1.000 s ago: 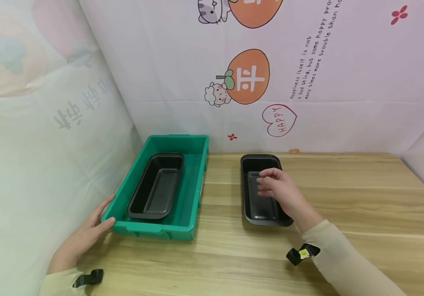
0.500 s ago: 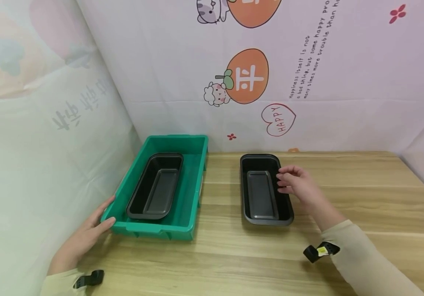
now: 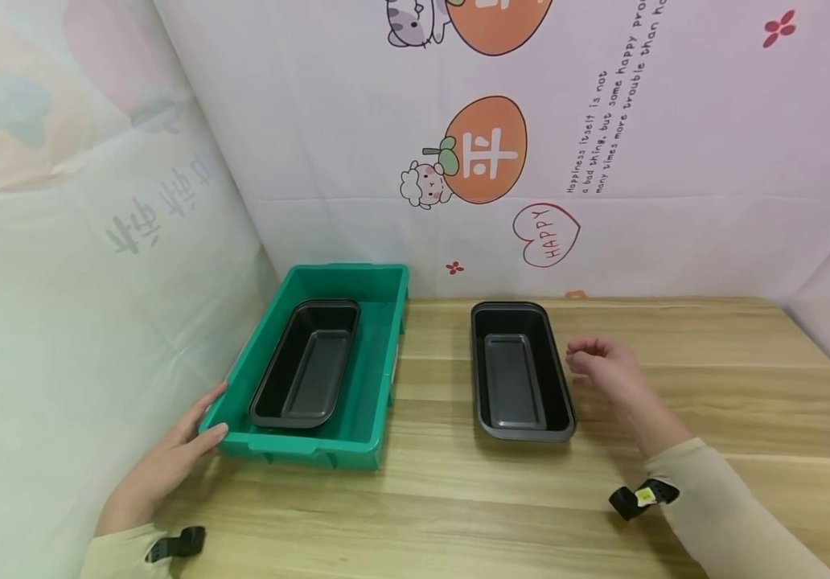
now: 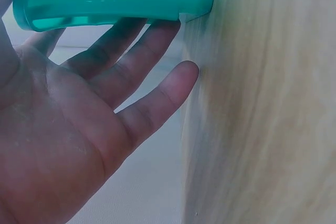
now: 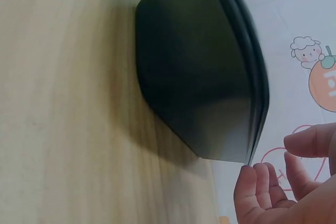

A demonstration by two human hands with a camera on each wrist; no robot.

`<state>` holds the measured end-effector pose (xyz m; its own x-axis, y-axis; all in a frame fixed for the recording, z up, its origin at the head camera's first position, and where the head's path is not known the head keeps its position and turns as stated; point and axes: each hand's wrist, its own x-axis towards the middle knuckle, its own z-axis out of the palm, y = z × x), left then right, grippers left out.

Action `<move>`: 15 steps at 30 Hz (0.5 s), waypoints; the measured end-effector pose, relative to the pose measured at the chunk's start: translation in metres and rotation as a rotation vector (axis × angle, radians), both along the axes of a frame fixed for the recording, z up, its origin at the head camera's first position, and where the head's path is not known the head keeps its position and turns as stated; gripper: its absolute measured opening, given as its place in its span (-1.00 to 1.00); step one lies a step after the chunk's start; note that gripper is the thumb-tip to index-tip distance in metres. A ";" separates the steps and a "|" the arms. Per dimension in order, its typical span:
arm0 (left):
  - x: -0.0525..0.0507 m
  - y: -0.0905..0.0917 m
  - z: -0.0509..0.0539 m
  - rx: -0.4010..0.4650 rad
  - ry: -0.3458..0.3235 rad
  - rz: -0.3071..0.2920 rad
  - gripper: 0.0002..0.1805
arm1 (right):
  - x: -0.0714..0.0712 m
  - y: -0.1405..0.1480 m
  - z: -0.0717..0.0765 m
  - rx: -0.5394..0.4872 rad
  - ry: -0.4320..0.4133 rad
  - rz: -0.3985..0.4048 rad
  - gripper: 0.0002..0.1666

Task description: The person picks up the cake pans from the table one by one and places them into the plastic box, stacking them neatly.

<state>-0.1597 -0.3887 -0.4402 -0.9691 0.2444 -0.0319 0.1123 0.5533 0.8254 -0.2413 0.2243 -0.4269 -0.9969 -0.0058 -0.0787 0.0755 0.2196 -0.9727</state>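
Observation:
In the head view, a dark loaf pan lies inside a green plastic tray at the left. My left hand rests on the tray's near-left corner, with its thumb at the rim. In the left wrist view, its extended fingers touch the tray's outer wall, while the little finger stands free. A second dark loaf pan sits on the table, right of the tray. Just right of that pan is my right hand, fingers loosely bent and holding nothing. Whether a fingertip touches the pan's rim cannot be told.
Both pans stand on or over a wood-grain table. A printed white sheet hangs behind the table, and a pale sheet closes off the left side near the tray.
My right hand has moved right, from above the second loaf pan to beside its right edge. My left hand, the tray and both pans stay where they were.

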 end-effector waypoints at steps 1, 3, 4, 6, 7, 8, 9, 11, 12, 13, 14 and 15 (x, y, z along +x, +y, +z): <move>0.000 0.000 0.000 -0.002 -0.002 0.001 -0.28 | 0.000 0.000 -0.001 -0.002 -0.004 0.004 -0.67; 0.000 0.000 0.000 -0.006 -0.003 0.002 -0.28 | 0.000 0.001 -0.004 -0.010 -0.016 0.012 -0.65; 0.000 0.000 0.000 -0.005 -0.006 0.003 -0.28 | 0.000 0.001 -0.006 -0.010 -0.020 0.017 -0.64; 0.000 0.001 0.001 -0.002 -0.006 0.003 -0.28 | 0.000 0.001 -0.008 -0.011 -0.027 0.026 -0.62; 0.001 0.001 0.001 0.000 -0.007 0.003 -0.28 | 0.000 0.001 -0.010 -0.011 -0.029 0.029 -0.61; 0.001 0.001 0.001 0.000 -0.005 0.003 -0.28 | -0.001 0.001 -0.011 -0.008 -0.034 0.032 -0.59; 0.001 0.002 0.001 0.001 -0.004 0.004 -0.28 | -0.001 0.001 -0.012 -0.002 -0.038 0.034 -0.59; 0.001 0.002 0.001 0.003 -0.003 0.005 -0.28 | -0.001 0.000 -0.015 0.007 -0.050 0.039 -0.58; 0.001 0.003 0.002 0.001 -0.002 0.007 -0.28 | -0.002 0.000 -0.016 0.012 -0.054 0.042 -0.58; 0.001 0.003 0.002 0.001 -0.002 0.008 -0.28 | -0.002 0.000 -0.017 0.014 -0.061 0.042 -0.58; 0.001 0.003 0.002 0.002 -0.001 0.007 -0.28 | -0.002 -0.001 -0.017 0.017 -0.064 0.042 -0.58; 0.002 0.003 0.002 0.000 -0.001 0.008 -0.28 | -0.003 -0.001 -0.018 0.015 -0.067 0.040 -0.58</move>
<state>-0.1581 -0.3859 -0.4383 -0.9711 0.2363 -0.0330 0.1068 0.5542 0.8255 -0.2440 0.2234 -0.4449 -0.9883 -0.0441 -0.1460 0.1315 0.2387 -0.9622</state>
